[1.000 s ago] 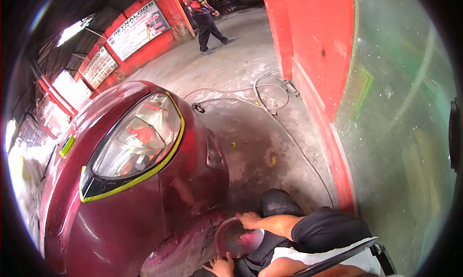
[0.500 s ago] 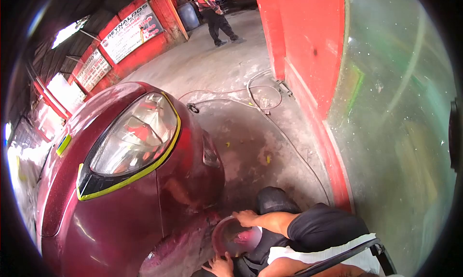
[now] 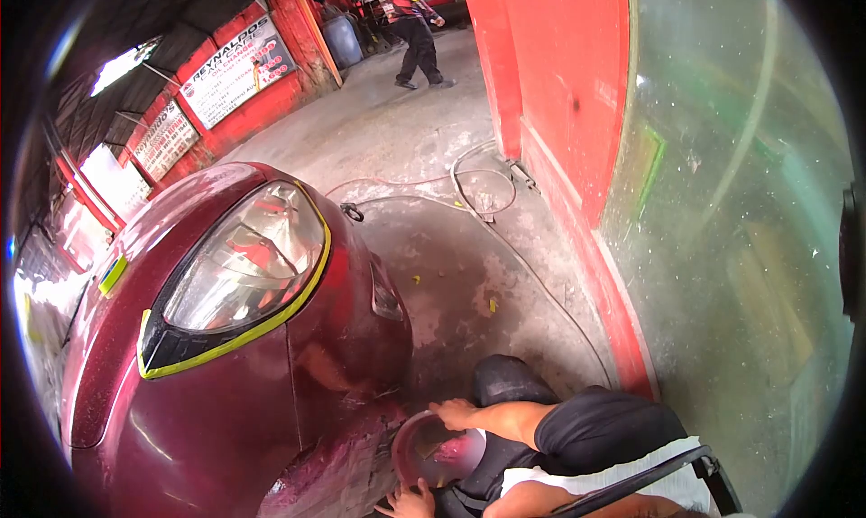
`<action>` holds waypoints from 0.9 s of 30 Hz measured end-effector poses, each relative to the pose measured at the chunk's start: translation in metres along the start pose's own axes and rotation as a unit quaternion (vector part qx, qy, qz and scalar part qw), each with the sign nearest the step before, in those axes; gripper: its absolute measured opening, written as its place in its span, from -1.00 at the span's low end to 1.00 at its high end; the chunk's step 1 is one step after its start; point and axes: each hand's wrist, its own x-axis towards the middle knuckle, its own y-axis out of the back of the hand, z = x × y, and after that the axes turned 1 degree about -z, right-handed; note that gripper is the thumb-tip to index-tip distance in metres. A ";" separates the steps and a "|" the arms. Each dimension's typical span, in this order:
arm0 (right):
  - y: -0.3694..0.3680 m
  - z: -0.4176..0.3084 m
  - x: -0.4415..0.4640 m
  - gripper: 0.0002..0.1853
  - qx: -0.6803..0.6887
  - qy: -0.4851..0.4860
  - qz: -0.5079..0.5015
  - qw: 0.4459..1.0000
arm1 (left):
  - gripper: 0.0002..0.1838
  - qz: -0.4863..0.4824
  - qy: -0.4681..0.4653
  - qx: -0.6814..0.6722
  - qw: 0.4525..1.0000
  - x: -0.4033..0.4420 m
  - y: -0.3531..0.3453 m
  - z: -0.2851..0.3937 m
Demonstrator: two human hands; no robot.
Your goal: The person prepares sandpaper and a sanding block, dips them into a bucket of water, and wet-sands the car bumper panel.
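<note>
A round, see-through tub (image 3: 417,441) with a pink-red patch inside sits between my hands, close to my lap. My right hand (image 3: 454,414) is closed over its far rim. Below, my left hand (image 3: 408,501) has its fingers spread near the tub's lower edge; I cannot tell whether they touch it. Just left of the tub is the dark red car bumper (image 3: 216,437), whose lower part looks dull and patchy. Yellow-green masking tape (image 3: 236,339) borders the headlight (image 3: 253,265) above it.
A red wall (image 3: 564,112) with a greenish pane (image 3: 722,247) rises on my right. A hose (image 3: 541,279) winds across the concrete floor. Another person (image 3: 417,40) stands far back near a blue drum (image 3: 343,40). Signs (image 3: 239,71) hang at left.
The view has shifted slightly, moving the car a little left in it. The distant person has changed stance. My right hand stays on the tub's rim; my left hand sits slightly lower.
</note>
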 end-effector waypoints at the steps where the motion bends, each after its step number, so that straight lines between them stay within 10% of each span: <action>1: 0.000 0.000 0.000 -0.44 -0.003 0.000 0.000 1.000 | -0.26 -0.001 -0.001 0.001 1.000 0.000 0.001 0.000; 27: 0.003 0.000 0.000 -0.44 0.006 -0.002 -0.016 1.000 | -0.27 -0.005 -0.002 0.031 1.000 0.001 0.008 0.003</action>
